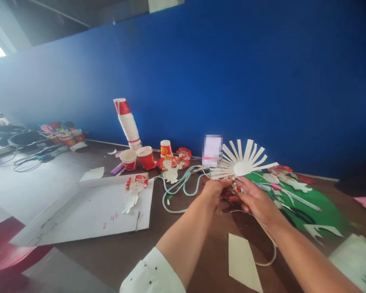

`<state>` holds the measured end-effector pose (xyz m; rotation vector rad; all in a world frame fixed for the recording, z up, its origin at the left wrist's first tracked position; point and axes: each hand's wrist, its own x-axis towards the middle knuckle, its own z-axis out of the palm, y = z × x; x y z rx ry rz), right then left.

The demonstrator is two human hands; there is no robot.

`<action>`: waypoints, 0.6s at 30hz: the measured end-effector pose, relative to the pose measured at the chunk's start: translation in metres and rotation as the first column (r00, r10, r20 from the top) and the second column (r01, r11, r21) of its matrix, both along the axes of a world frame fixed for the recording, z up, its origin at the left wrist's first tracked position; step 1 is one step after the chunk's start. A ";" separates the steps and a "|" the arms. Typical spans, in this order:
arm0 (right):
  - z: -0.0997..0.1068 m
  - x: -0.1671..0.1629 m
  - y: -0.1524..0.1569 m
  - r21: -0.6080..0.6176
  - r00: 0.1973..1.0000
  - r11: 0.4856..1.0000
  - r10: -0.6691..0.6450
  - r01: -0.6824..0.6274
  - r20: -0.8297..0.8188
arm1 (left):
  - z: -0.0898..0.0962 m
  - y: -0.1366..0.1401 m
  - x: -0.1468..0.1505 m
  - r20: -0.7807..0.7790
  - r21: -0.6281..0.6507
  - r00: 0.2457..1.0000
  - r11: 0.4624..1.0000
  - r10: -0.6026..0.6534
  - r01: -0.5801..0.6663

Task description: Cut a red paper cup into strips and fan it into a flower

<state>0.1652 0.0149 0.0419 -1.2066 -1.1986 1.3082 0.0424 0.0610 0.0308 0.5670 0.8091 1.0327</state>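
Note:
A white paper cup cut into strips [242, 167] fans out like a sunburst around its round base, held up in front of me. My left hand [216, 193] pinches its lower left side, with fingertips partly hidden. My right hand [253, 199] grips the lower right side, thumb and fingers closed near the round base. Some red print shows between the two hands. Just right of the hands, paper cut-outs [293, 179] and a pale pen [301, 199] lie on a green round mat [326, 209].
A leaning stack of paper cups [129, 127] stands by the blue partition [171, 81], near red cups [145, 158] and paper dolls [170, 167]. A white box lid [88, 211] bears another doll [136, 187]. A pale blue cable [183, 188] coils behind my hands; a cream paper piece [243, 260] lies in front.

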 end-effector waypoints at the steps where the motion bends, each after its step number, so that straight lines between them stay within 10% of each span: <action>1: 0.001 0.000 0.000 0.000 1.000 1.000 0.002 -0.002 -0.010 | 0.001 -0.001 0.000 0.009 0.005 1.000 1.000 0.008 -0.008; 18: 0.007 0.001 -0.006 0.006 0.994 0.998 0.068 -0.068 -0.091 | 0.003 -0.004 0.002 0.149 0.055 0.988 0.997 0.038 -0.046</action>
